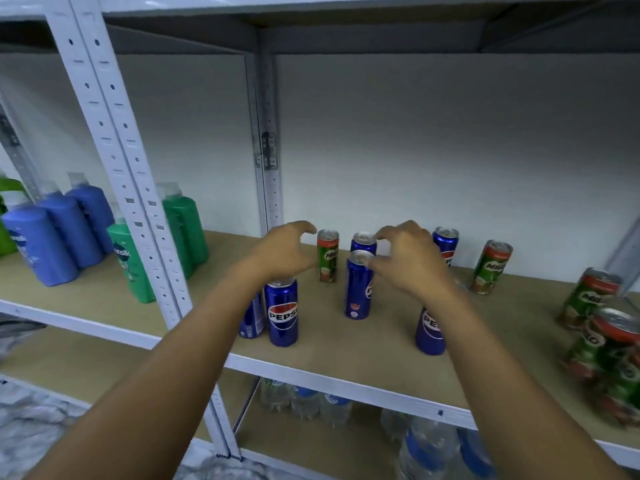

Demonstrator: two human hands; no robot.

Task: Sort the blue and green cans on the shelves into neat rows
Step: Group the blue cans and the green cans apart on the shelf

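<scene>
Blue cans and green cans stand scattered on the tan shelf board (346, 337). My left hand (282, 252) hovers with curled fingers just left of a green can (327, 258) and holds nothing. My right hand (408, 256) is spread over the top of a blue can (357, 289), fingertips at its rim, without a plain grip. Another blue can (363, 241) stands behind it. A front blue can (282, 311) stands under my left wrist, one more blue can (430, 332) under my right forearm. A far blue can (445, 242) and a green can (491, 268) stand at the back right.
Several green cans (604, 337) cluster at the shelf's right end. Blue and green shampoo bottles (52, 237) fill the left bay behind the white upright post (138, 209). Water bottles (304, 400) stand on the lower shelf. A low shelf board hangs above.
</scene>
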